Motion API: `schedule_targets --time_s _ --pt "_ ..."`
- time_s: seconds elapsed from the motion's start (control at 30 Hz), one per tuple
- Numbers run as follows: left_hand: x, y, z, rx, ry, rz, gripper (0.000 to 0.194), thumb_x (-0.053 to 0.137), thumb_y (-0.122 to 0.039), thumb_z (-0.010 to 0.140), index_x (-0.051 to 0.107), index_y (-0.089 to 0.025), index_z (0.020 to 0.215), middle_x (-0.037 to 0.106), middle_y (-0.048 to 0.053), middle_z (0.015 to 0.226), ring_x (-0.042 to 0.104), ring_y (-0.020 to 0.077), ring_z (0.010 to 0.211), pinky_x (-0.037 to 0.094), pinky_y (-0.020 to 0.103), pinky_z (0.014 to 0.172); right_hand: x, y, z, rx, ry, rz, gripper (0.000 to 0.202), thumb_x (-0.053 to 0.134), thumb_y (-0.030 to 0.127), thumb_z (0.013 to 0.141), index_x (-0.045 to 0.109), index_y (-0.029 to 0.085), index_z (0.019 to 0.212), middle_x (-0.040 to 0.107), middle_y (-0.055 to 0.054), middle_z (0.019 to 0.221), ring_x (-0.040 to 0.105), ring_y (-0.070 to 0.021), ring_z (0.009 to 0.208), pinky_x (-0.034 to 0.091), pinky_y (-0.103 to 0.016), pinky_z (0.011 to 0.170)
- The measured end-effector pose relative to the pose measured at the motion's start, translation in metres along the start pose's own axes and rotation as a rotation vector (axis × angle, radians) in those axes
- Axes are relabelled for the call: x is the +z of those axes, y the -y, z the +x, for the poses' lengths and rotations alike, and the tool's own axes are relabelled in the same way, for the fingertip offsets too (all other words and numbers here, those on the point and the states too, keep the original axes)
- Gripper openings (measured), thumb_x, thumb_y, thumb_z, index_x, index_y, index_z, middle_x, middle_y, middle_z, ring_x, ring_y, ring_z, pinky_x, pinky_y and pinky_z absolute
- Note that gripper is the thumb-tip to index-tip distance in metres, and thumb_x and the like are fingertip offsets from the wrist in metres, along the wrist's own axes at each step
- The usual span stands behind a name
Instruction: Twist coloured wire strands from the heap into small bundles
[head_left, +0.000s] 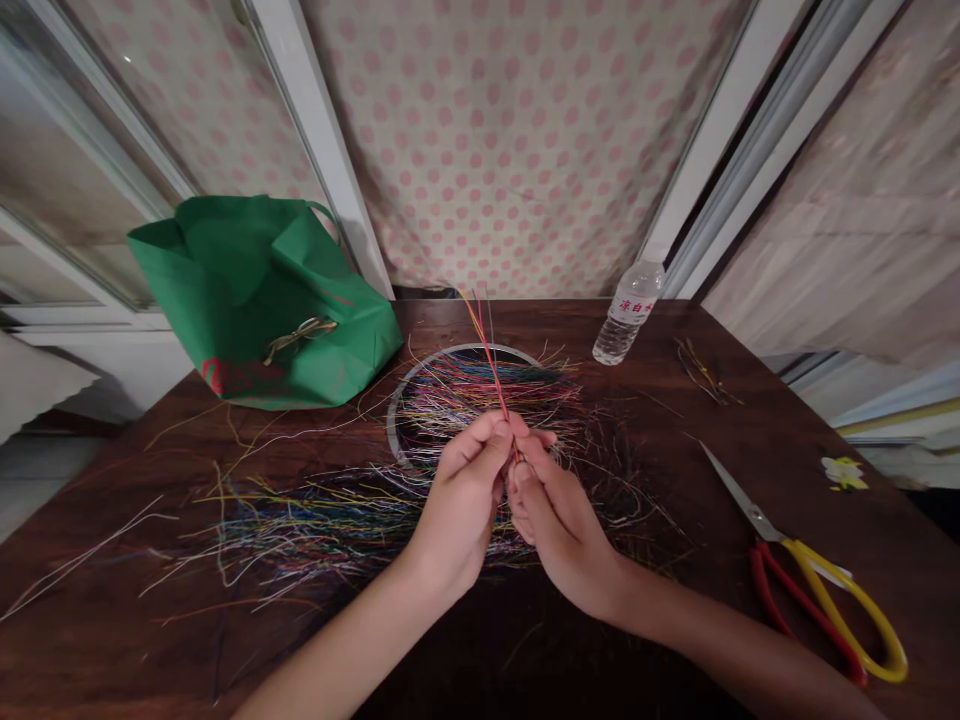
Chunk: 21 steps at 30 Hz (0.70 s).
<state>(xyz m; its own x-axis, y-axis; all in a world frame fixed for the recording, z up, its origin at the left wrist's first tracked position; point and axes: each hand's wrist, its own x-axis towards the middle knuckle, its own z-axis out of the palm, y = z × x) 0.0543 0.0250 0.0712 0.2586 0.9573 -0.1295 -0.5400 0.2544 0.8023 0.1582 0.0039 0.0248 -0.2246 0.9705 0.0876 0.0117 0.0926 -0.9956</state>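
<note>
My left hand (472,480) and my right hand (551,510) meet above the table, fingers pinched together. Between their fingertips stands a thin bundle of colored wires (491,360), red, yellow and grey strands pointing up and away from me. Both hands grip its lower end, which the fingers partly hide. Beneath and behind them a heap of multicolored wires (480,395) lies over a round grey-rimmed tray (393,420). Another loose pile of wires (322,525) spreads to the left, in front of the tray.
A green bag (247,300) slumps at the back left with some wire on it. Scissors (780,545) with red and yellow handles lie on the right. A water bottle (628,310) stands at the back right, near a few loose wires (705,372) on the brown table (637,650).
</note>
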Motion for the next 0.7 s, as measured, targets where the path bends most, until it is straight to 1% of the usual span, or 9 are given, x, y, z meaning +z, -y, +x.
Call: schedule_targets --time_s 0.1,0.2,0.27,0.33,0.4,0.47,0.53,0.6,0.7 --pt "-0.002 -0.009 -0.001 0.061 0.008 -0.077 0.016 0.052 -0.015 0.088 0.058 -0.016 0.073 0.048 -0.003 0.057 0.051 0.0105 0.056 0.040 0.019 0.053 -0.004 0.012 0.002 -0.068 0.105 -0.138 0.020 0.032 0.030 0.098 0.048 0.021 0.091 0.042 0.003 0.069 0.039 -0.0116 0.058 0.034 -0.026 0.054" --pt "-0.006 -0.027 -0.002 0.166 -0.007 -0.135 0.012 0.052 -0.011 0.085 0.056 -0.015 0.074 0.031 -0.007 0.055 0.028 0.0057 0.043 0.032 0.017 0.043 -0.018 0.027 0.008 -0.140 0.166 -0.331 0.020 0.034 0.026 0.098 0.053 0.019 0.097 0.055 -0.001 0.080 0.052 -0.0143 0.074 0.040 -0.029 0.068" --pt "-0.010 -0.039 -0.003 0.188 -0.022 -0.137 0.014 0.050 -0.009 0.084 0.054 -0.014 0.071 0.026 -0.007 0.057 0.019 0.0054 0.043 0.025 0.016 0.039 -0.035 0.034 0.017 -0.221 0.078 -0.444 0.020 0.037 0.025 0.097 0.056 0.019 0.101 0.060 -0.004 0.088 0.056 -0.0158 0.083 0.042 -0.030 0.076" --pt "-0.014 -0.048 -0.003 0.190 -0.048 -0.133 0.017 0.047 -0.008 0.085 0.054 -0.013 0.070 0.023 -0.007 0.058 0.016 0.0056 0.044 0.021 0.015 0.037 -0.059 0.035 0.030 -0.314 -0.086 -0.578 0.018 0.041 0.023 0.094 0.058 0.018 0.100 0.063 -0.005 0.092 0.058 -0.0165 0.086 0.043 -0.030 0.079" --pt "-0.016 -0.053 -0.003 0.184 -0.061 -0.130 0.019 0.044 -0.007 0.086 0.055 -0.012 0.071 0.021 -0.007 0.059 0.016 0.0057 0.044 0.021 0.016 0.037 -0.087 0.029 0.046 -0.347 -0.241 -0.788 0.017 0.044 0.019 0.091 0.060 0.017 0.097 0.064 -0.006 0.094 0.060 -0.0177 0.087 0.044 -0.030 0.079" --pt "-0.017 -0.055 -0.002 0.173 -0.063 -0.124 0.021 0.042 -0.007 0.087 0.056 -0.012 0.072 0.020 -0.006 0.060 0.016 0.0056 0.044 0.021 0.015 0.037 -0.117 0.017 0.062 -0.292 -0.290 -0.984 0.018 0.047 0.015 0.087 0.064 0.016 0.093 0.066 -0.008 0.091 0.061 -0.0194 0.084 0.045 -0.032 0.078" --pt "-0.018 -0.055 -0.001 0.164 -0.063 -0.114 0.021 0.043 -0.006 0.086 0.057 -0.012 0.072 0.020 -0.006 0.060 0.017 0.0052 0.043 0.022 0.015 0.037 -0.142 0.002 0.075 -0.247 -0.294 -1.059 0.018 0.049 0.013 0.083 0.067 0.014 0.088 0.066 -0.011 0.089 0.061 -0.0231 0.083 0.044 -0.037 0.078" --pt "-0.018 -0.054 0.000 0.157 -0.064 -0.101 0.020 0.044 -0.007 0.085 0.057 -0.013 0.071 0.020 -0.006 0.060 0.019 0.0049 0.042 0.023 0.014 0.036 -0.158 -0.015 0.085 -0.218 -0.273 -1.105 0.021 0.049 0.013 0.082 0.069 0.012 0.088 0.067 -0.014 0.090 0.061 -0.0250 0.083 0.044 -0.040 0.079" --pt "-0.018 -0.052 0.002 0.138 -0.059 -0.083 0.019 0.045 -0.006 0.084 0.057 -0.014 0.071 0.020 -0.006 0.060 0.020 0.0048 0.042 0.024 0.014 0.036 -0.167 -0.036 0.094 -0.207 -0.173 -1.133 0.023 0.050 0.014 0.083 0.071 0.014 0.091 0.069 -0.012 0.092 0.062 -0.0231 0.085 0.044 -0.037 0.081"
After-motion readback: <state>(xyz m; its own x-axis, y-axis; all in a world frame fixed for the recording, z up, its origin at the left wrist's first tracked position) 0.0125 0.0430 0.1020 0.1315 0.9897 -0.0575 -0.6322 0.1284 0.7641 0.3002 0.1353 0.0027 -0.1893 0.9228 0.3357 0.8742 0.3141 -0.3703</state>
